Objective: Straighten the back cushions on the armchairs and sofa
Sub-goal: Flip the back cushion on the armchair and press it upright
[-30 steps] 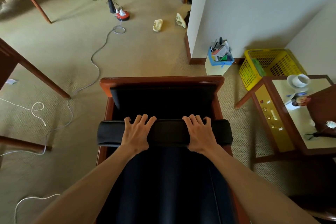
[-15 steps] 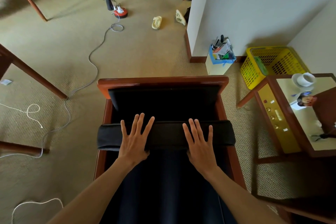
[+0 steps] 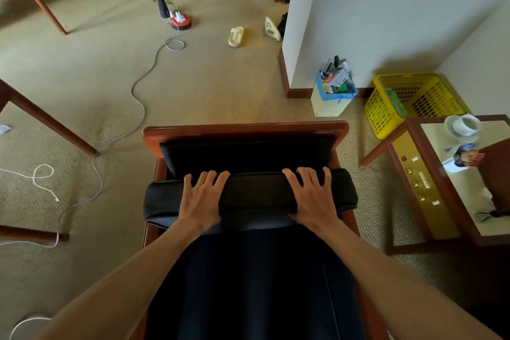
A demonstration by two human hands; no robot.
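I look down over an armchair with a reddish wooden frame [image 3: 245, 129] and black upholstery. Its black back cushion [image 3: 255, 197] lies as a thick roll across the middle of the view. My left hand [image 3: 200, 201] rests on the cushion's left half and my right hand [image 3: 313, 199] on its right half. The fingers of both hands curl over the cushion's far edge, holding it. Beyond the cushion is the dark seat [image 3: 248, 156]; the cushion's lower part is hidden between my forearms.
A wooden side table [image 3: 430, 226] with a white cup [image 3: 465, 124] stands close on the right. Behind it are a yellow basket [image 3: 386, 113] and a filled white box [image 3: 329, 103]. Cables [image 3: 138, 96] cross the carpet on the left, near wooden table legs [image 3: 52, 124].
Half a second ago my fingers lay stretched flat on the cushion; now they curl over its far edge. The cushion's near edge sits slightly higher.
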